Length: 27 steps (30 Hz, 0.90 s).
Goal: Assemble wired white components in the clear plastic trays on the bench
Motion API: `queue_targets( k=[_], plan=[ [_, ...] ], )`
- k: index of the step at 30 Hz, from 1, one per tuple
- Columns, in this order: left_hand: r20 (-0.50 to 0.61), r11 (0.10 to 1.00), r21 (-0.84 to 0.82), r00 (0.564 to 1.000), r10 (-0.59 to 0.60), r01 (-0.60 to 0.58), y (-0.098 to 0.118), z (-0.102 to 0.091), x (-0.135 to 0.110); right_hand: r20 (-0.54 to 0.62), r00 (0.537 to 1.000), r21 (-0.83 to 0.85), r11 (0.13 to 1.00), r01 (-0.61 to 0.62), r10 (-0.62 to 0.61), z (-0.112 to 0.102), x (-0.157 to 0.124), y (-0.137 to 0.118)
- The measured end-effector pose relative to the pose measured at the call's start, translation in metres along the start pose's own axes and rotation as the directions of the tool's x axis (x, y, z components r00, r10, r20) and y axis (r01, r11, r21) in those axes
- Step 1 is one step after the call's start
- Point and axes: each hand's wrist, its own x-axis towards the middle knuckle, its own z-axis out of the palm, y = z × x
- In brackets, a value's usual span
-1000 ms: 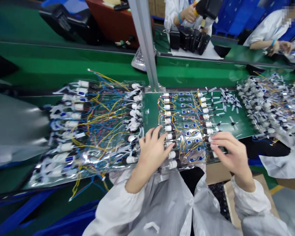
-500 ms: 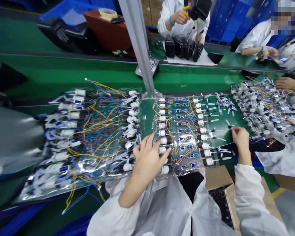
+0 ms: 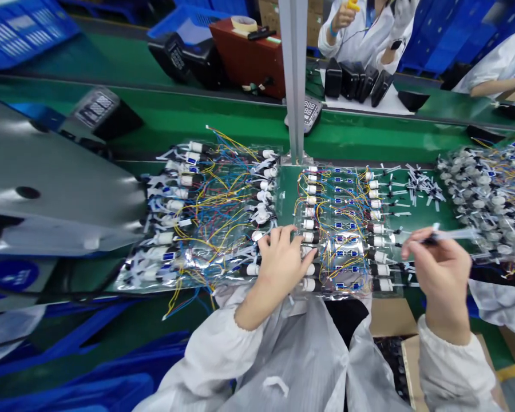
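My left hand (image 3: 283,260) lies flat with fingers spread on the near left edge of a clear tray (image 3: 341,229) holding rows of small white-and-black cylinders with yellow, blue and red wires. My right hand (image 3: 440,269) hovers over the tray's right side, fingers pinched on a thin black-and-white tube piece (image 3: 444,236). A loose pile of the same small tube pieces (image 3: 420,184) lies on the green mat beyond the tray.
A larger tray of wired parts (image 3: 206,217) lies to the left, another heap (image 3: 489,194) to the right. A metal post (image 3: 295,80) rises behind. A grey panel (image 3: 55,183) sits at left. People in white coats work across the green conveyor (image 3: 223,123).
My right hand went from the tray's near edge out to the loose pieces on the right, and has come back up holding one. My left hand stayed on the tray.
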Motion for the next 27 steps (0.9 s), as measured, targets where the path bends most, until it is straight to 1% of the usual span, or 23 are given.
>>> queue_targets(
  k=[1,2,4,6,7,9,12,16,18,20,24,27],
  plan=[
    [0.016,1.000,0.020,1.000,0.015,-0.015,-0.001,-0.002,0.000,0.105,0.995,-0.004,1.000,-0.002,0.003,0.011,-0.003,0.000],
    [0.026,0.999,0.036,0.999,0.027,-0.028,-0.002,-0.003,0.000,0.203,0.979,-0.006,1.000,0.009,-0.007,0.021,-0.005,0.002],
    [0.031,0.998,0.056,0.999,0.039,-0.041,-0.002,-0.005,0.000,0.354,0.934,-0.002,0.998,0.056,-0.051,0.041,-0.008,0.007],
    [0.021,0.998,0.056,0.999,0.036,-0.037,-0.001,-0.004,-0.001,0.432,0.900,0.002,0.998,0.064,-0.058,0.059,-0.010,0.013],
    [0.016,0.998,0.048,0.999,0.031,-0.032,-0.001,-0.004,0.000,0.452,0.891,0.019,0.999,0.037,-0.041,0.068,-0.010,0.015],
    [0.009,1.000,0.016,1.000,0.014,-0.014,0.000,-0.002,0.002,0.484,0.875,0.086,0.994,-0.072,0.021,0.081,-0.011,0.018],
    [0.008,0.998,-0.068,1.000,-0.012,0.013,-0.001,0.001,0.005,0.532,0.839,0.141,0.965,-0.223,0.116,0.092,-0.007,0.018],
    [0.018,0.986,-0.169,1.000,0.007,-0.004,-0.001,0.003,0.005,0.558,0.806,0.130,0.938,-0.321,0.198,0.100,0.002,0.021],
    [0.020,0.979,-0.199,0.999,0.040,-0.035,-0.002,0.003,0.004,0.559,0.798,0.124,0.929,-0.348,0.224,0.106,0.008,0.026],
    [0.020,0.970,-0.231,0.997,0.081,-0.074,-0.003,0.003,0.005,0.549,0.801,0.112,0.928,-0.355,0.240,0.112,0.012,0.033],
    [0.017,0.938,-0.313,0.986,0.165,-0.152,-0.008,0.008,0.017,0.499,0.830,0.100,0.935,-0.341,0.250,0.122,0.016,0.047],
    [0.013,0.901,-0.404,0.984,0.179,-0.158,-0.012,0.016,0.030,0.492,0.841,0.090,0.948,-0.307,0.225,0.124,0.016,0.056]
  ],
)
